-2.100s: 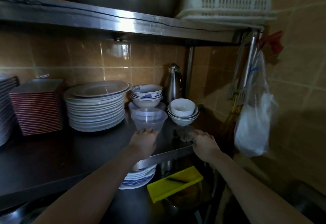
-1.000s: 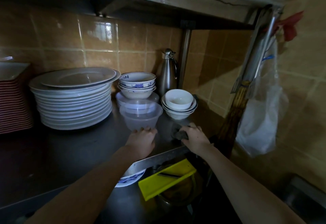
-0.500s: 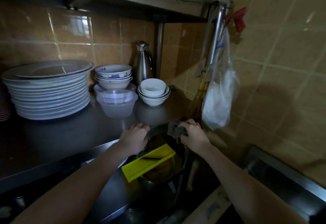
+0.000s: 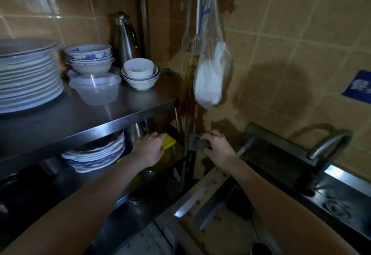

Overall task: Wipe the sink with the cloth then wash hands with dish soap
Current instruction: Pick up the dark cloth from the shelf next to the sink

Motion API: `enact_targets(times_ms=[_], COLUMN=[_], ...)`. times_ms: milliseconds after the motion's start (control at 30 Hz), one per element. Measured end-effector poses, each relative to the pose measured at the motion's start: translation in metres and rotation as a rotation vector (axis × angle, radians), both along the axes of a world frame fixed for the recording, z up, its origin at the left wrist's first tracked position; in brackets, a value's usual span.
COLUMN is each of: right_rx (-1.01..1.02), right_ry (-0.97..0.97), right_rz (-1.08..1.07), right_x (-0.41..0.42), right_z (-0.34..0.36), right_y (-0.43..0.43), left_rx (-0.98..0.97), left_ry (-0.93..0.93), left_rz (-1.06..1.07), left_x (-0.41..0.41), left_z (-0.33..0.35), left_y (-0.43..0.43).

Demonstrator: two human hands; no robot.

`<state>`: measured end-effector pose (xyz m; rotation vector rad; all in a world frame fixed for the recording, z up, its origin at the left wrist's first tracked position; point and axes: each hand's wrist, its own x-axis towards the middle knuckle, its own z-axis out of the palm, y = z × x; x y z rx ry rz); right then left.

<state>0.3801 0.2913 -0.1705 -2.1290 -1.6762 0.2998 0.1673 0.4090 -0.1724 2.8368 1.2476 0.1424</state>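
Right hand (image 4: 218,148) pinches grey cloth (image 4: 199,144) by shelf post (image 4: 188,166), left hand (image 4: 149,148) sits at yellow board (image 4: 169,141) (grip unclear); swing cloth down-right into sink (image 4: 202,196), spread flat, wipe rim inward.

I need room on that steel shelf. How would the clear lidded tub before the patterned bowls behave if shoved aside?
The clear tub looks empty and thin-walled, so probably light and slightly flexible. Low and wide on the smooth steel shelf, it would likely slide rather than tip. Whether its lid is snapped on, I cannot tell.
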Motion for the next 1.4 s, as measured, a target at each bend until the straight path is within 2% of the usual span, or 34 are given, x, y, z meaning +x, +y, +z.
enact_targets(times_ms=[133, 367, 633, 900, 1233, 1400], right_rx=[-0.021, -0.041, -0.104, -0.151, -0.142, -0.240], right_ry=[0.064, 0.020, 0.057, 0.124, 0.064, 0.051], right_rz=[-0.002, -0.061, -0.049, -0.007, 0.001, 0.075], right_x=[0.005, 0.000, -0.019, -0.051, -0.078, -0.085], right_z=[-0.020, -0.065, -0.115, -0.163, -0.205, -0.222], right_y=[-0.021, -0.048, -0.073, -0.087, -0.088, -0.081], left_rx=[-0.056, -0.141, -0.218, -0.284, -0.314, -0.343], left_ry=[0.035, 0.011, 0.014, 0.052, 0.010, -0.025], left_rz=[-0.036, -0.026, 0.025, 0.057, 0.011, 0.007], left_x=[0.012, 0.013, -0.011, -0.031, -0.041, -0.040], left_z=[-0.020, -0.069, -0.120, -0.148, -0.171, -0.176], left_y=[-0.017, -0.038, -0.062, -0.077, -0.078, -0.070])
